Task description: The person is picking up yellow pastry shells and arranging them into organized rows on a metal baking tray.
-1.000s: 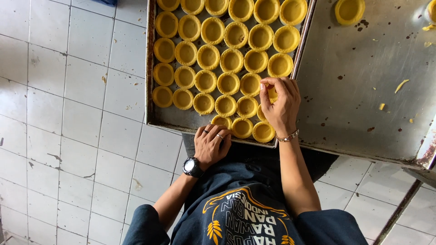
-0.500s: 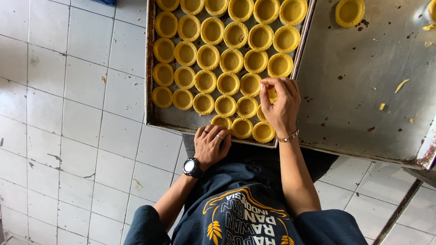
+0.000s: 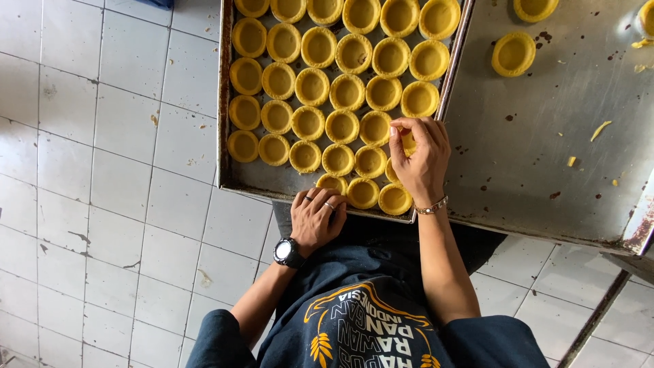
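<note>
A metal baking tray [image 3: 262, 178] holds several rows of yellow tart shells [image 3: 340, 88]. My right hand [image 3: 419, 160] is over the tray's near right corner, fingers closed on one yellow tart shell [image 3: 407, 142] that is set down among the others. My left hand [image 3: 315, 218], with rings and a black wristwatch [image 3: 285, 251], rests at the tray's near edge, fingertips beside a shell [image 3: 331, 182] in the front row; it holds nothing. A bracelet shows on my right wrist.
To the right lies a steel table top [image 3: 545, 157] with two loose tart shells [image 3: 514, 54] and dough scraps. White floor tiles [image 3: 102, 191] fill the left. My dark printed shirt [image 3: 361, 320] is at the bottom.
</note>
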